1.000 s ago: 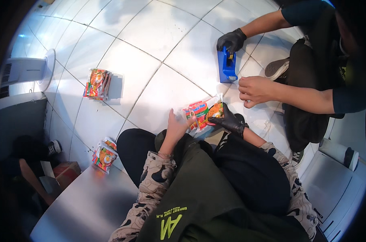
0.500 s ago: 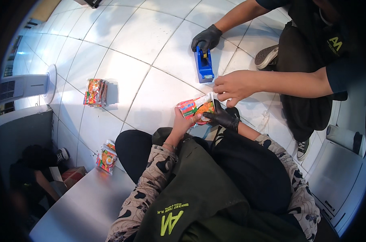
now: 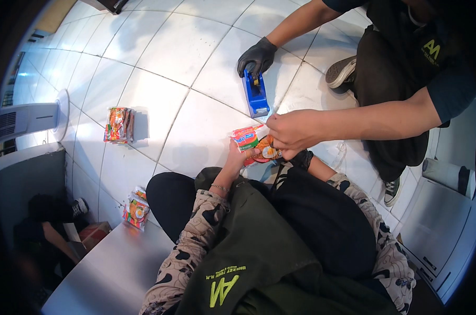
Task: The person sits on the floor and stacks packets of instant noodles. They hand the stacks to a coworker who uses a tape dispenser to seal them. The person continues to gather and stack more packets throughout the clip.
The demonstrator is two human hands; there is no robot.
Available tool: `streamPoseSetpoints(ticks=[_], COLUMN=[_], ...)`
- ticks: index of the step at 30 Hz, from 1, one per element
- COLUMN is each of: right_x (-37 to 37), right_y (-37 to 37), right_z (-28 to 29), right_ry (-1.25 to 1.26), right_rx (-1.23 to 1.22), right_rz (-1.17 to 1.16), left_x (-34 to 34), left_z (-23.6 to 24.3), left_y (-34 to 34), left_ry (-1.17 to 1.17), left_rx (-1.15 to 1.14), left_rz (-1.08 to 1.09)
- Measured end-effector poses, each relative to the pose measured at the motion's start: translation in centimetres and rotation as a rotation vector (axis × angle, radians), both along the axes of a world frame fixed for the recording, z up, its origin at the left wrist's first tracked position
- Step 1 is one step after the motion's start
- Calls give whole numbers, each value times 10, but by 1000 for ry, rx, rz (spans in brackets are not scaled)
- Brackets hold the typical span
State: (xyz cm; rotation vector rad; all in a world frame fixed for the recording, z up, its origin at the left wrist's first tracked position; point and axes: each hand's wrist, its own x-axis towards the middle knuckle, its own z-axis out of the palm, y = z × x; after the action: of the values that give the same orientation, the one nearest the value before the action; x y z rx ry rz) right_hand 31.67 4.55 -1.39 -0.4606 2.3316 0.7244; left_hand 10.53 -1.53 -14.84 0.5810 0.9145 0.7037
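Note:
My bare left hand (image 3: 239, 158) grips the left end of a red and white instant noodle packet (image 3: 244, 137), its thumb across the front. At the packet's right end is my black-gloved right hand (image 3: 302, 158); a co-worker's bare hand (image 3: 293, 130) covers most of its fingers, which held the packet in the earlier frame. That bare hand reaches over the packet's upper right corner, fingers pinched; a clear strip of tape seems to run near it from a blue tape dispenser (image 3: 257, 98). The co-worker's black-gloved hand (image 3: 257, 56) steadies the dispenser on the floor.
On the tiled floor to the left lies a stack of noodle packets (image 3: 120, 125). More noodle packets (image 3: 136, 207) lie beside a metal surface (image 3: 117, 262). A white fan (image 3: 33, 116) stands at far left. Another person (image 3: 49, 236) sits lower left, near a box (image 3: 94, 234).
The co-worker's bare hand has moved left and nearer, over the packet's corner, now covering much of my right hand. The tape dispenser sits slightly nearer the packet. My left hand keeps its grip.

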Motion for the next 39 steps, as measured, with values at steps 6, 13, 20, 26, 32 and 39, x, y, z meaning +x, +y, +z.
streamPoseSetpoints(ticks=[6,13,20,26,32,39], right_x=[14,14,13,12,-1,4], right_y=[-8,-28,-47,-58,-42,-18], right_z=[3,-16,-13,-40,-22,4], right_ry=[369,510,462,397,331,556], right_rx=[-452,-501,-346,-26,-107,-24], right_rz=[-216,-244,-100,198,380,562], left_x=[13,15,-3,-2,1,-10], left_z=[-1,9,1,8,4,12], left_y=[7,9,9,13,11,17], left_ry=[32,55,-73,-34,19,12], left_rx=[-34,-44,-62,-114,-109,26], left_rz=[-123,-123,-291,-234,-184,-237])
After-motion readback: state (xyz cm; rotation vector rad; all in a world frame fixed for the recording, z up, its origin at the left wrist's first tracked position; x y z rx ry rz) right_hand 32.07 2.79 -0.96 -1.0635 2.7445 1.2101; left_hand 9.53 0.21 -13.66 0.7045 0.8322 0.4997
